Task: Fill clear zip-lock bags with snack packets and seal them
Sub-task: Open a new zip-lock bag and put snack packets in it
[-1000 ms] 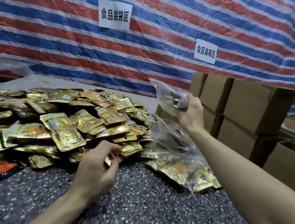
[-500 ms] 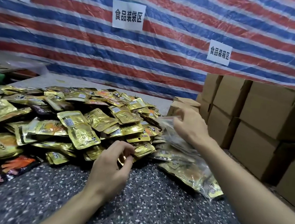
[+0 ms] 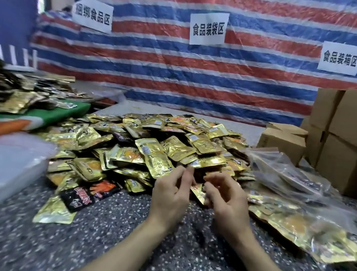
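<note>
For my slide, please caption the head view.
Left hand and right hand at heaped gold snack packets, filled clear bags nearby.

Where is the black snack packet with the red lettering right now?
In the head view, the black packet lies at the near left edge of the gold packet pile, on the speckled tabletop, left of the left hand.

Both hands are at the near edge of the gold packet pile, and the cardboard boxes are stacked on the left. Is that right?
Not quite: the head view shows the boxes stacked on the right, not the left. The left hand and right hand are indeed at the near edge of the packet pile.
</note>
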`<state>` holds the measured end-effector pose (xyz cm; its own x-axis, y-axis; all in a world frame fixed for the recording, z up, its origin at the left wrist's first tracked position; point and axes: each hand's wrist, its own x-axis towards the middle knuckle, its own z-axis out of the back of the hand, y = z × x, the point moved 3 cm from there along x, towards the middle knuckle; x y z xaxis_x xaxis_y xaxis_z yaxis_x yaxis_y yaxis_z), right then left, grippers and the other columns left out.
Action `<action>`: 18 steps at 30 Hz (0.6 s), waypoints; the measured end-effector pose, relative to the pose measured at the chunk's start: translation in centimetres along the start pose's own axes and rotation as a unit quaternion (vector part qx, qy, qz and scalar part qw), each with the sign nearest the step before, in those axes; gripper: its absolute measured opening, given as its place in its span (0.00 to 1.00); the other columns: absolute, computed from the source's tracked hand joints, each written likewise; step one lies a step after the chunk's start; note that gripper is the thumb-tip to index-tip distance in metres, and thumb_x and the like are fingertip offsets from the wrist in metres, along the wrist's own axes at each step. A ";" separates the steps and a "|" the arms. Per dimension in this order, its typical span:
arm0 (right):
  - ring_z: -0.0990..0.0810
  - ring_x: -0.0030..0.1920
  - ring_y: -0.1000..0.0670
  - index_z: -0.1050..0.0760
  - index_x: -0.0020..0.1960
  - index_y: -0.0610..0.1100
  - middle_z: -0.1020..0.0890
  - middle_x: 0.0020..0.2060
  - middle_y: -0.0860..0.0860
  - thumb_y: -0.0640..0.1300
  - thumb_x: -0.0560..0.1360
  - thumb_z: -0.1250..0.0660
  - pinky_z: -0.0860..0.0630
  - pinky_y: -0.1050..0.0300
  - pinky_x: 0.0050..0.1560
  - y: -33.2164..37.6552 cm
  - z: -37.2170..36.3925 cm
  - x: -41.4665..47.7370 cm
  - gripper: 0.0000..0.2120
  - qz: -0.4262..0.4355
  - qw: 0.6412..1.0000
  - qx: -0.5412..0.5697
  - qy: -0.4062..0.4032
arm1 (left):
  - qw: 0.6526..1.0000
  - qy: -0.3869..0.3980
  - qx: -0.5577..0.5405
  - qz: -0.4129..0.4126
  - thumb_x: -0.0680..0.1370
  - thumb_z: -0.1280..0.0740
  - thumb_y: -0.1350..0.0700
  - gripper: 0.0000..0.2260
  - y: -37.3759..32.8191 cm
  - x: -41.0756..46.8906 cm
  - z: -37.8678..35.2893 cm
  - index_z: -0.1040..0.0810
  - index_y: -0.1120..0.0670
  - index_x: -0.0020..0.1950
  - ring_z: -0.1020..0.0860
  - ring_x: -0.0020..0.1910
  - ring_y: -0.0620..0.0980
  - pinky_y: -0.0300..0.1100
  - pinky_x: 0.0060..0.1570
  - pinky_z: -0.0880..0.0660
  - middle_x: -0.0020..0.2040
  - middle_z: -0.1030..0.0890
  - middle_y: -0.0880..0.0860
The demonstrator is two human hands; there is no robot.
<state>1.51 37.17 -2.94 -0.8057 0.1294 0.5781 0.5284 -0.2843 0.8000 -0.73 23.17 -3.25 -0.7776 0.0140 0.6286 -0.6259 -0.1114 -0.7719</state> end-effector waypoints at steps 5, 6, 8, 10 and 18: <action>0.25 0.29 0.52 0.20 0.47 0.52 0.20 0.33 0.47 0.36 0.78 0.32 0.28 0.62 0.30 -0.6 0.9 0.2 0.11 -0.011 0.999 0.049 0.021 | 0.999 0.034 0.014 0.018 0.75 0.40 0.57 0.10 -1.2 -0.3 1.6 0.21 0.50 0.37 0.25 0.37 0.42 0.40 0.38 0.27 0.36 0.23 0.44; 0.25 0.29 0.52 0.20 0.46 0.52 0.20 0.33 0.47 0.36 0.77 0.32 0.28 0.63 0.29 -0.7 0.9 0.3 0.11 -0.018 0.998 0.056 0.024 | 0.999 0.034 0.019 0.015 0.74 0.39 0.58 0.11 -1.5 -0.2 2.1 0.21 0.51 0.34 0.24 0.39 0.42 0.37 0.41 0.27 0.37 0.23 0.44; 0.26 0.29 0.53 0.20 0.46 0.51 0.20 0.32 0.47 0.35 0.78 0.32 0.29 0.64 0.29 -0.8 0.9 0.3 0.10 -0.022 0.998 0.060 0.030 | 0.999 0.042 0.028 0.009 0.72 0.36 0.60 0.11 -1.7 -0.6 3.3 0.22 0.51 0.30 0.24 0.41 0.43 0.36 0.42 0.26 0.39 0.22 0.46; 0.27 0.29 0.52 0.20 0.46 0.49 0.21 0.31 0.46 0.35 0.78 0.33 0.30 0.62 0.29 -0.7 0.8 0.3 0.10 -0.020 0.997 0.058 0.038 | 0.996 0.060 0.062 0.005 0.70 0.34 0.61 0.10 -1.4 -1.6 5.1 0.20 0.52 0.30 0.23 0.44 0.43 0.34 0.43 0.26 0.41 0.22 0.48; 0.28 0.28 0.52 0.21 0.47 0.45 0.23 0.28 0.48 0.34 0.77 0.32 0.31 0.60 0.29 -0.6 0.5 0.2 0.07 -0.010 0.997 0.033 0.074 | 0.944 -0.048 0.324 0.035 0.74 0.26 0.59 0.11 -0.1 -1.1 19.5 0.19 0.45 0.51 0.23 0.48 0.39 0.39 0.50 0.24 0.54 0.19 0.46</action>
<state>1.15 37.83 -3.18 -0.8447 -0.0093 0.5351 0.5239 -0.2187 0.8232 1.32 3.77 -1.98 -0.7878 -0.1030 0.6072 -0.3811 -0.6931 -0.6119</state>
